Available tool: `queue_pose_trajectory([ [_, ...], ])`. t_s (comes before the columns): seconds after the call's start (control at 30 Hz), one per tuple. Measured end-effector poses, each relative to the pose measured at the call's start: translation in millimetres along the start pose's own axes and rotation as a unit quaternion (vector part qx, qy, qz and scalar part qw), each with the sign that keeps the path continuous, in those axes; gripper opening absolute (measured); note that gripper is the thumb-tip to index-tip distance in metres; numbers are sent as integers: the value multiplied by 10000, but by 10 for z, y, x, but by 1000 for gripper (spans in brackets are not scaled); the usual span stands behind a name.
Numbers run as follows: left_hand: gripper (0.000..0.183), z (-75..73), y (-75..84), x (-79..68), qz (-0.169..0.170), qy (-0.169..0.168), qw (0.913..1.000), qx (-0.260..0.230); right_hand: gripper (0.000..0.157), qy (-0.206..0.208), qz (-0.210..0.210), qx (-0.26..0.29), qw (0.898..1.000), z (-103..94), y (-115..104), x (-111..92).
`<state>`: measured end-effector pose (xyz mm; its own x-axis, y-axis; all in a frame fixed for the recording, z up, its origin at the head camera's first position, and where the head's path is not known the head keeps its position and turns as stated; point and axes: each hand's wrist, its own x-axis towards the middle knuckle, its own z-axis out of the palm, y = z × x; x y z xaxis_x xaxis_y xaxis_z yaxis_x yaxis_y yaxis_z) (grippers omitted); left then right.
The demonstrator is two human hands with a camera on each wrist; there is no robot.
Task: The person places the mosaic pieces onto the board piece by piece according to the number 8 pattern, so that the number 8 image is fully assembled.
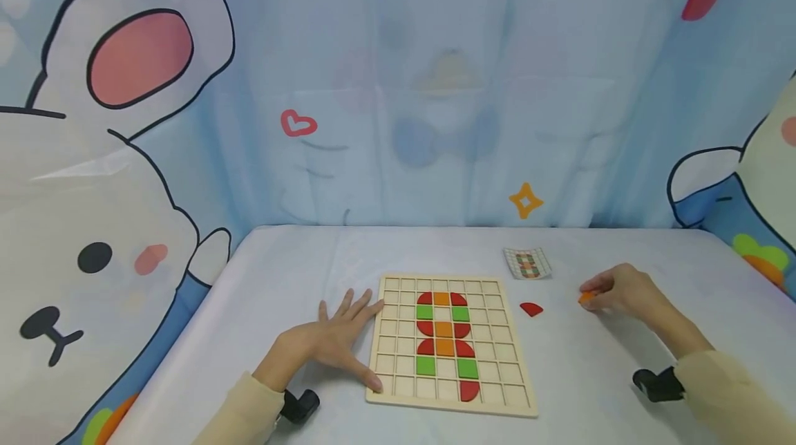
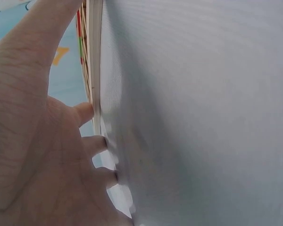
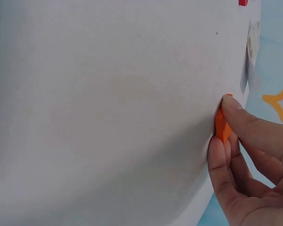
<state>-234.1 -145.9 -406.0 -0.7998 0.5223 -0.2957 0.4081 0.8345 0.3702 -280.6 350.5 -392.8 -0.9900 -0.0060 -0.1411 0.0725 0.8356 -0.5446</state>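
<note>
My left hand (image 1: 332, 338) lies with spread fingers at the left side of a wooden grid board (image 1: 504, 355), its thumb on the near left corner and fingertips along the edge. Set in the board's cells are orange squares (image 1: 444, 347), green squares (image 1: 425, 365) and red quarter-circle pieces (image 1: 469, 390), in a figure-eight-like pattern. To the right of the board, my right hand (image 1: 628, 293) pinches an orange piece (image 3: 221, 126) between thumb and fingers, close over the white cloth. A loose red quarter-circle piece (image 1: 531, 309) lies between the board and that hand.
A small printed card (image 1: 527, 264) with a coloured grid pattern lies behind the loose red piece. White cloth (image 1: 597, 376) covers the table. Behind it hangs a blue cartoon curtain (image 1: 385, 175). Each wrist wears a black camera, such as the right one (image 1: 659, 385).
</note>
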Motion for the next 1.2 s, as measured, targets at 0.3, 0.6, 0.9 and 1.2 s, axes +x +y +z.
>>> queue_pose_trajectory([
  [0.3, 128, 23, 14, 7, 54, 14, 10000, -78, 32, 634, -370, -69, 9973, 100, 43, -109],
  [0.6, 129, 37, 4, 24, 28, 49, 10000, 18, 23, 1170, -1287, -336, 9842, 232, -101, -257],
  [0.9, 128, 10, -7, 12, 46, 47, 10000, -20, 28, 1202, -2647, 149, 9567, 493, -736, -515],
  [1.2, 128, 26, 1, 13, 35, 55, 10000, -20, 17, -661, -3294, 1391, 9315, 821, -1364, -809],
])
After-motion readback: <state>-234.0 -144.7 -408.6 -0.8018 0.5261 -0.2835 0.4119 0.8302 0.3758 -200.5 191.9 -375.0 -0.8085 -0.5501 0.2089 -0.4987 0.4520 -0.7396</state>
